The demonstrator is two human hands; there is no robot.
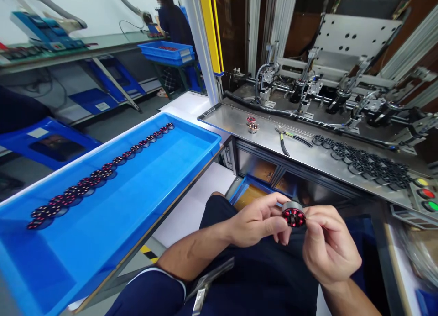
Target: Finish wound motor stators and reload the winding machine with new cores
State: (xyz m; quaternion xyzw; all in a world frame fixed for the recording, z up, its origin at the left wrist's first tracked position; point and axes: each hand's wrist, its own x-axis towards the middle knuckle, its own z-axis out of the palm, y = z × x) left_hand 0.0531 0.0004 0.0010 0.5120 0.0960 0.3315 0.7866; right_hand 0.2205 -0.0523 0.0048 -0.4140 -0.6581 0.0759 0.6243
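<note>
My left hand (263, 220) is closed around a small round motor rotor (293, 214) above my lap. This part has a silver-grey outer ring and a red and black spoked face, which is tilted up toward me. At its right edge, my right hand (330, 243) pinches with thumb and index finger; whatever fine detail lies between those fingertips is hidden. Similar red and black motor parts (99, 175) lie in a long diagonal row in the blue tray (150, 188) at the left.
On the metal bench (236, 119) lie cutting pliers (290, 137), two small motor parts (252, 126) and rows of black round parts (369, 163). Behind stands a machine with clamps (304, 87). Control buttons (426, 193) sit at far right. A person (176, 21) works in the background.
</note>
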